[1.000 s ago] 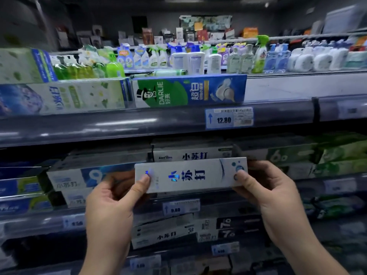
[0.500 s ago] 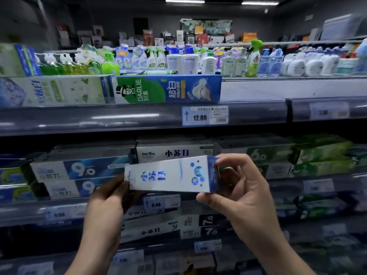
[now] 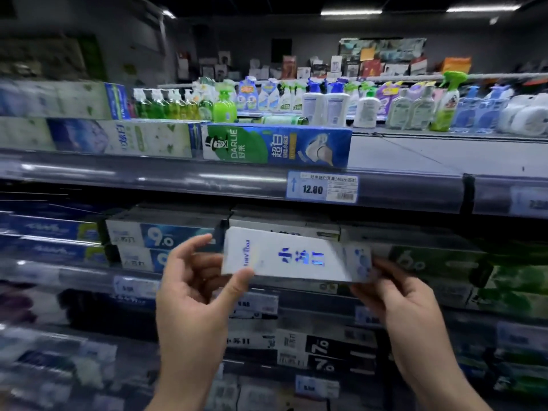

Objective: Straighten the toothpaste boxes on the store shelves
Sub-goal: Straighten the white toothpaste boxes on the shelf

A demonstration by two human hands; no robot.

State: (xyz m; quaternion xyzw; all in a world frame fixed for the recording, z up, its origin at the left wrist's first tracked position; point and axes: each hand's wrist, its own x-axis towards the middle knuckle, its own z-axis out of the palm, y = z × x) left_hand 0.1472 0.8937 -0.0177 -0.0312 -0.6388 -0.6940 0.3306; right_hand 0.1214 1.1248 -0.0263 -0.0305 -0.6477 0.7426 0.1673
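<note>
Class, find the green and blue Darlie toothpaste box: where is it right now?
In the head view, the Darlie toothpaste box lies on the upper shelf at centre, directly above the 12.80 price tag, right of a white-and-green box.

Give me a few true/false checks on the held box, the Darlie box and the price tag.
1. The left hand and right hand each hold one end of the white box. True.
2. The white box lies flat on the top shelf. False: the hands hold it in the air, lower than the Darlie box.
3. The price tag just below the Darlie box reads 12.80. True.
4. The Darlie box is red. False: it is green and blue.
</note>
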